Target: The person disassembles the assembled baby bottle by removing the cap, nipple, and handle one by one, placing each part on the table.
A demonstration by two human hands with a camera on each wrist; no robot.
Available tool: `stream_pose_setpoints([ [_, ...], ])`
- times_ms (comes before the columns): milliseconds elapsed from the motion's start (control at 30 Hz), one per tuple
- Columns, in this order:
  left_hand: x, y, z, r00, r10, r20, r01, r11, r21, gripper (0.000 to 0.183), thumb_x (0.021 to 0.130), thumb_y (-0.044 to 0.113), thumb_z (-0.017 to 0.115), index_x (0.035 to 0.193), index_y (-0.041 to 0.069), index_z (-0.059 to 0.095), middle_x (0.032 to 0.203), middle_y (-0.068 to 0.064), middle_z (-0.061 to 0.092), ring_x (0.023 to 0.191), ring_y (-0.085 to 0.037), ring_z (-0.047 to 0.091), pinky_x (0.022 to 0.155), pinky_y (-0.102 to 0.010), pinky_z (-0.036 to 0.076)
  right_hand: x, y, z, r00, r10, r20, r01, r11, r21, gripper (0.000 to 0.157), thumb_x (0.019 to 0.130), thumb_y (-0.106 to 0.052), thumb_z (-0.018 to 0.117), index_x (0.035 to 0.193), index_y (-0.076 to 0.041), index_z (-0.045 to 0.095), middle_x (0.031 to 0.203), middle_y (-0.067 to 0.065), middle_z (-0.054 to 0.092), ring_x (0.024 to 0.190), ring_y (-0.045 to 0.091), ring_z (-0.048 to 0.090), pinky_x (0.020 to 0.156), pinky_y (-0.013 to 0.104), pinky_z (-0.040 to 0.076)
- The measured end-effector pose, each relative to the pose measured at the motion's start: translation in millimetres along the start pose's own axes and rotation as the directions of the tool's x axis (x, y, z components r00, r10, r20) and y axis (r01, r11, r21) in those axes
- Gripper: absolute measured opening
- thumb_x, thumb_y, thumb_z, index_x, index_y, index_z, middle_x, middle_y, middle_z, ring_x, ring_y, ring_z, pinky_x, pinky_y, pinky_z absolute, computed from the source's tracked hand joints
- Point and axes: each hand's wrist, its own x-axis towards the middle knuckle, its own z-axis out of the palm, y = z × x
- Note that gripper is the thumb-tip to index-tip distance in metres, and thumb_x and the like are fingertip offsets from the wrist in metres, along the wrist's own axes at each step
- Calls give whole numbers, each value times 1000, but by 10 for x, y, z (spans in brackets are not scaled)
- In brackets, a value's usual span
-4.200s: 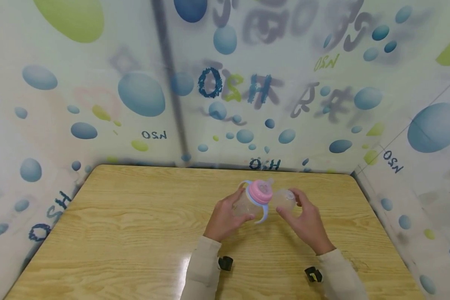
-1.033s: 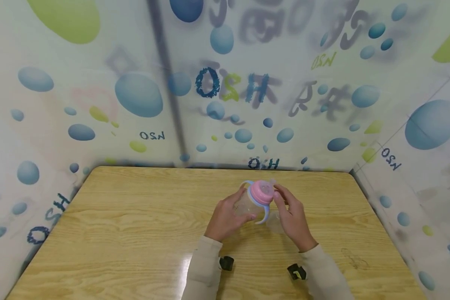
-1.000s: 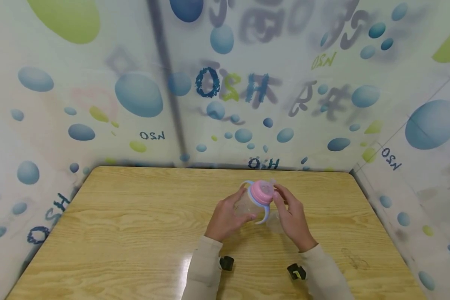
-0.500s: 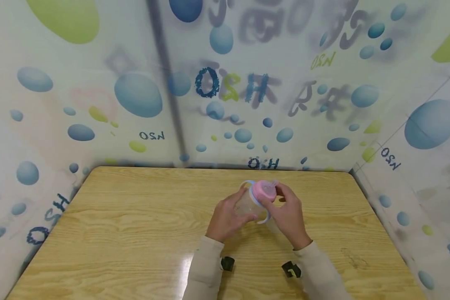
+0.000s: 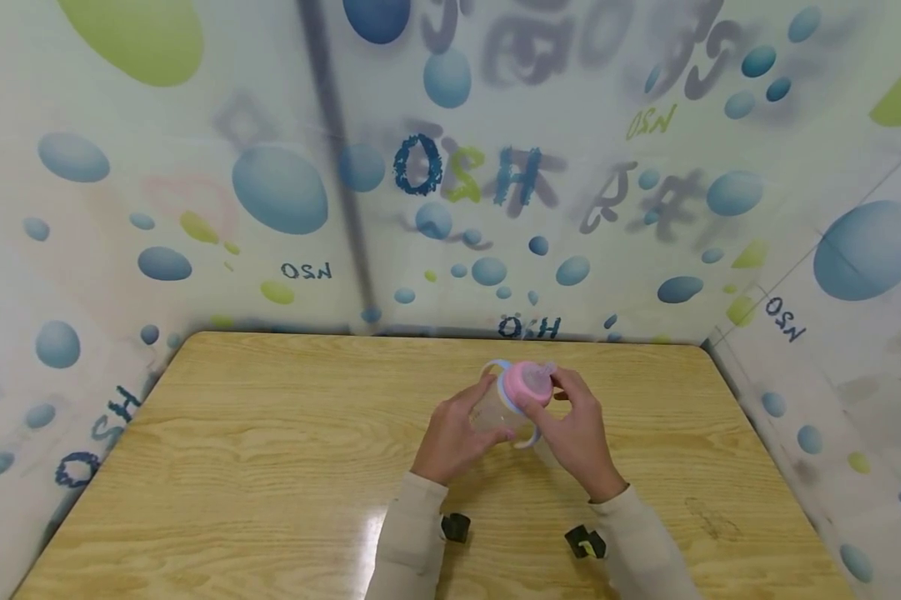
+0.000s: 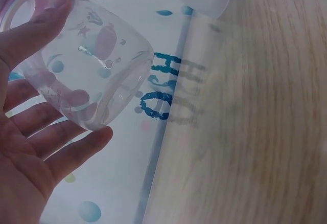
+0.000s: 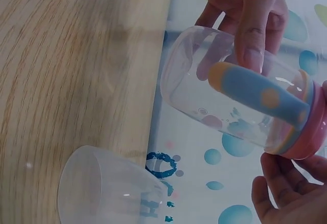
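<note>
A baby bottle (image 5: 495,412) with a clear, printed body, a pink collar (image 5: 528,382) and blue side handles is held tilted above the table, its teat toward the upper right. My left hand (image 5: 453,433) grips the clear body, thumb on one side and fingers on the other. My right hand (image 5: 578,429) has its thumb and fingers on the pink collar. One blue handle (image 7: 260,93) with orange dots faces the right wrist camera. In that view a translucent bottle cap (image 7: 110,188) stands on the table below the bottle; the right hand mostly hides it in the head view.
The wood-grain table (image 5: 270,467) reaches back to a wall (image 5: 450,275) printed with blue and green spots. A side wall (image 5: 818,375) rises along the right edge. Dark wrist cameras (image 5: 456,527) sit under the sleeves.
Earlier the right hand held the translucent cap beside the bottle; the cap now stands on the table. That hand has moved left onto the pink collar. The left hand keeps its grip.
</note>
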Motion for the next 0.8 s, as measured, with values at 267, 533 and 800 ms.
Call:
stream_pose_setpoints([
  [267, 2, 0, -1, 1000, 22, 15, -22, 999, -29, 79, 76, 27, 88, 144, 12, 53, 140, -6, 58, 120, -19, 60, 92, -40, 52, -10, -1, -39, 999, -46, 24, 45, 999, 25, 44, 87, -8, 77, 128, -4, 61, 122, 8, 62, 108, 20, 56, 88, 36, 47],
  [533, 0, -1, 3, 999, 45, 27, -43, 997, -59, 81, 76, 27, 88, 147, 12, 50, 144, -6, 54, 123, -20, 58, 95, -40, 52, -7, 11, -55, 998, -51, 34, 49, 998, 47, 46, 86, -3, 76, 130, -3, 61, 124, 9, 63, 110, 18, 54, 88, 29, 45],
  [800, 6, -19, 10, 997, 65, 44, -61, 994, -89, 83, 76, 28, 87, 148, 13, 48, 145, -4, 53, 123, -18, 58, 91, -36, 53, 2, -13, -92, 995, -66, 77, 61, 996, 63, 49, 85, 6, 73, 131, 3, 58, 127, 15, 61, 111, 15, 54, 90, 22, 42],
])
